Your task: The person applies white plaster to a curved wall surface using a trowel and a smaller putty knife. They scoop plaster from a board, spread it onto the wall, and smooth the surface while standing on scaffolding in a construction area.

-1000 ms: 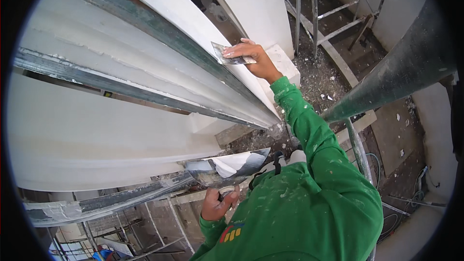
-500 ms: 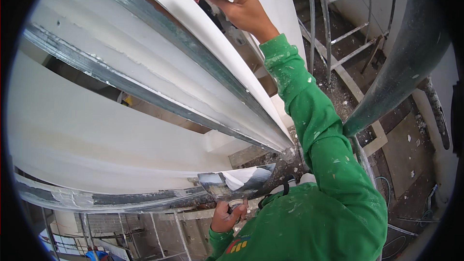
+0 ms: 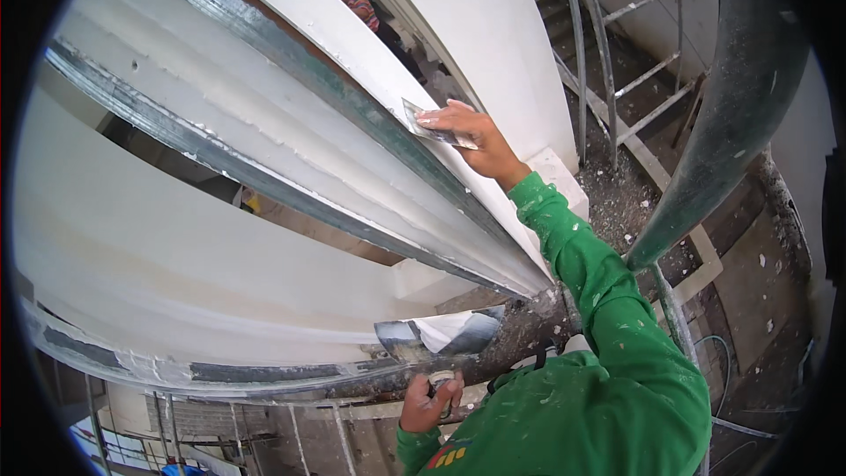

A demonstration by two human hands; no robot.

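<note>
My right hand grips a thin metal putty knife, its fingers laid along the blade. The blade's edge meets, or is very close to, the white face of a column edge. Down near my body, my left hand is closed round the handle of a wide steel taping knife. A heap of white putty lies on that broad blade. Beside the column face runs a grey-green metal strip with white smears.
Another smeared metal strip borders the ribbed plaster. Scaffold bars stand at upper right, and a thick dark pipe rises on the right. Debris litters the floor. Beyond the column a person is partly visible.
My right hand with the putty knife has come down along the column, toward my body, and the blade has turned. My left hand and the loaded taping knife have shifted slightly right.
</note>
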